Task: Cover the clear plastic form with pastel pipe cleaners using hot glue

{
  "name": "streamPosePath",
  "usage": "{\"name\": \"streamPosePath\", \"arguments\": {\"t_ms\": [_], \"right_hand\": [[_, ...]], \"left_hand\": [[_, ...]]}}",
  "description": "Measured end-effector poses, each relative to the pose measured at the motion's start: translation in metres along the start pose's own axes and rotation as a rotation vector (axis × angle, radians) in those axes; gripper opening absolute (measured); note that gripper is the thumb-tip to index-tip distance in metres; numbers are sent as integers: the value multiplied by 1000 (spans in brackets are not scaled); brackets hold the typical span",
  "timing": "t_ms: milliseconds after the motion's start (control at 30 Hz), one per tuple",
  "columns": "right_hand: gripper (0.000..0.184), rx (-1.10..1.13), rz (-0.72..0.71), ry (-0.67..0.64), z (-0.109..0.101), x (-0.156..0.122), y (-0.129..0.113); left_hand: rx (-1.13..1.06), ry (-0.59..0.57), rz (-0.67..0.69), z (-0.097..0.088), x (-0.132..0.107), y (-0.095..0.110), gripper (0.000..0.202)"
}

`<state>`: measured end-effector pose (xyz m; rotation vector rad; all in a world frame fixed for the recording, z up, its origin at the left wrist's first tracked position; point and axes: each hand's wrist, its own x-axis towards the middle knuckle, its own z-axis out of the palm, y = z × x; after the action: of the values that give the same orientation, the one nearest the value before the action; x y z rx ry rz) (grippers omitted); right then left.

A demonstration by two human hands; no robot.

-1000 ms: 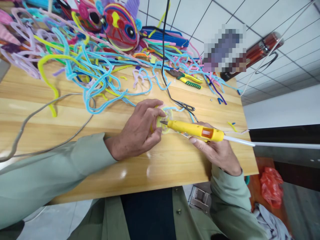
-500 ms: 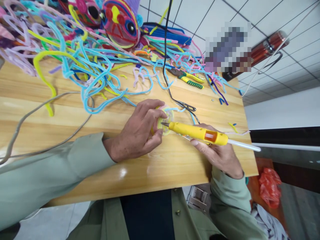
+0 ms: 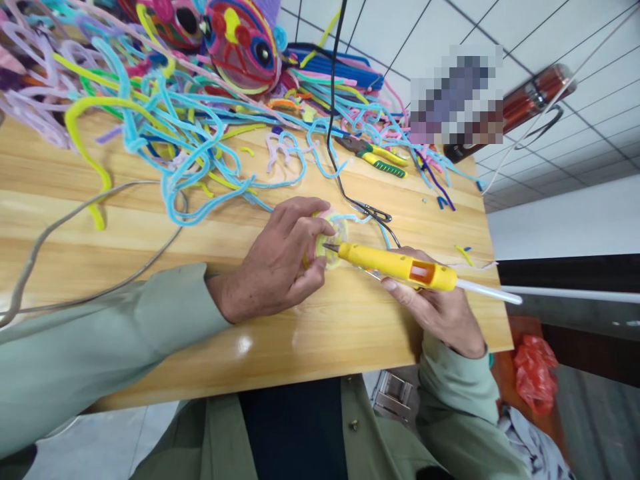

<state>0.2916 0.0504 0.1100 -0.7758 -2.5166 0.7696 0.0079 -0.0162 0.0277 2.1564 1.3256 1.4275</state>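
My left hand (image 3: 283,260) is closed around a small round piece with a yellow fuzzy rim and a pale, clear-looking middle (image 3: 337,233). Fingers cover its left side. In my right hand (image 3: 440,300) is a yellow hot glue gun (image 3: 395,263), gripped from below, with a white glue stick (image 3: 490,291) jutting from its back end. The gun's metal nozzle points left and lies over the round piece, close to my left fingertips; whether it touches cannot be made out. A light blue pipe cleaner (image 3: 353,217) runs from behind the round piece toward the right.
Tangled pipe cleaners (image 3: 200,147) cover the back and left of the wooden table (image 3: 320,347). Behind them stands a colourful fish-like figure (image 3: 245,50). Pliers (image 3: 375,157), small black snips (image 3: 373,212) and a black cord (image 3: 331,100) lie beyond my hands. A red thermos (image 3: 530,97) is at the far right.
Both hands, the glue gun and the round piece hold almost the same position. Only a very slight shift of the whole view shows.
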Motion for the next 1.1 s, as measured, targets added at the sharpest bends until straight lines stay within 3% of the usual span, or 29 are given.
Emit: {"name": "streamPosePath", "arguments": {"t_ms": [600,1100], "right_hand": [[16,-4,-28,36,1,0,2],[16,-20,-2,36,1,-3,2]], "left_hand": [[-19,8,20,0,-1,-2,42],[-23,-14,-18,-2,-1,-3,24]]}}
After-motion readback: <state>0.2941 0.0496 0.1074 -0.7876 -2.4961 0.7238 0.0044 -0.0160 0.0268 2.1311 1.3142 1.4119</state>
